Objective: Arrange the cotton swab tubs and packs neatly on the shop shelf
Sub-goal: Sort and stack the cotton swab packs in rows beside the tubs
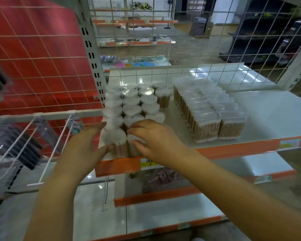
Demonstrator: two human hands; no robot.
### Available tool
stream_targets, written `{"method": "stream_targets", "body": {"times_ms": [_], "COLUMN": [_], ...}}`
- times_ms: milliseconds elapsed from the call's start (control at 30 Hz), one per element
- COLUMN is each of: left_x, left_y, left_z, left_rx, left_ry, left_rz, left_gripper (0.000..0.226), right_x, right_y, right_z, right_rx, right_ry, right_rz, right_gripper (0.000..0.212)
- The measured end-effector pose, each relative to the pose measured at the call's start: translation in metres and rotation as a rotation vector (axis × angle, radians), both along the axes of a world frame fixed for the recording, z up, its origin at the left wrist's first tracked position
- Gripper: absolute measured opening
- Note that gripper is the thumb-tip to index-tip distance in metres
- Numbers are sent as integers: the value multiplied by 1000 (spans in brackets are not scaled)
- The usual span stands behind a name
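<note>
Several round clear tubs of wooden cotton swabs stand in tight rows at the left end of the white shop shelf. To their right stand rows of rectangular clear swab packs. My left hand lies with straight fingers against the left side of the front left tub, thumb on its front. My right hand curls over the front tub beside it, fingers on its lid and thumb on its front face.
A white wire grid backs the shelf. White wire hooks with dark goods jut out at the left beside a grey upright post. Lower shelves with orange edges hold a pinkish pack. The shelf's right part is bare.
</note>
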State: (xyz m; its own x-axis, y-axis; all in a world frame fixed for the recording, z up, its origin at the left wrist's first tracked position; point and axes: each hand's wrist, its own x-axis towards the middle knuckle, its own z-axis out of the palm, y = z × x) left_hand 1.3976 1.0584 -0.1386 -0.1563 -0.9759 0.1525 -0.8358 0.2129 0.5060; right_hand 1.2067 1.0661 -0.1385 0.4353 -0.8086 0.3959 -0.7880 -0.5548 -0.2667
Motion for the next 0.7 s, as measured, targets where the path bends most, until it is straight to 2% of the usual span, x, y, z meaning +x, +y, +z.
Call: {"method": "stream_targets", "body": {"times_ms": [167,333,567,700], "left_x": [4,3,15,25], "left_y": [-7,-8,-6,-3], "left_z": [-11,-17,-10,-5], "left_rx": [13,18,46,101], "left_ry": [-26,-28,-14,-35], "left_rz": [16,-2,1,11], "left_gripper": [61,58,59,60], "right_x": [19,25,43,51], "right_y": [-13,-19,-21,-23], "right_z": [-9,-14,-18,-23], "right_rx": [-11,7,-160,-166], "right_ry": [13,68,85,127], "right_rz": [-2,-37,-165,-160], "right_gripper": [28,36,36,32]}}
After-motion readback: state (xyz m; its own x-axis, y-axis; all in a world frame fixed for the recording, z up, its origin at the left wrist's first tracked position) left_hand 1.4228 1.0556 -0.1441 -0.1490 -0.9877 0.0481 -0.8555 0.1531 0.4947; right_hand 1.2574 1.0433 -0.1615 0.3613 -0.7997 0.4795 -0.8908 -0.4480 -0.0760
